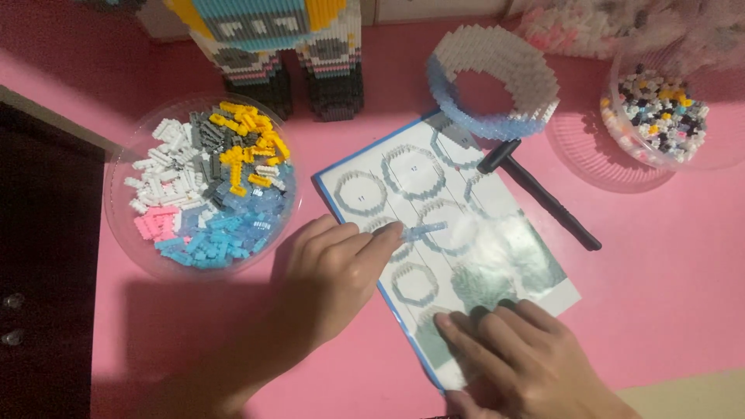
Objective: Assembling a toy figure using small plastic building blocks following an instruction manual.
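Left hand (334,275), frame centre: fingertips pinch a pale blue brick strip (424,230) over the instruction sheet (535,268). Right hand (520,353), lower right: fingers together, flat on the sheet's lower end. Sheet: white, blue-edged, ring diagrams. Clear tray of sorted bricks (203,185) centre left; brick ring (493,81) and black tool (538,194) upper right.

left hand (334,275) pinches blue brick strip (424,230) over instruction sheet (497,256); right hand (528,357) presses sheet.
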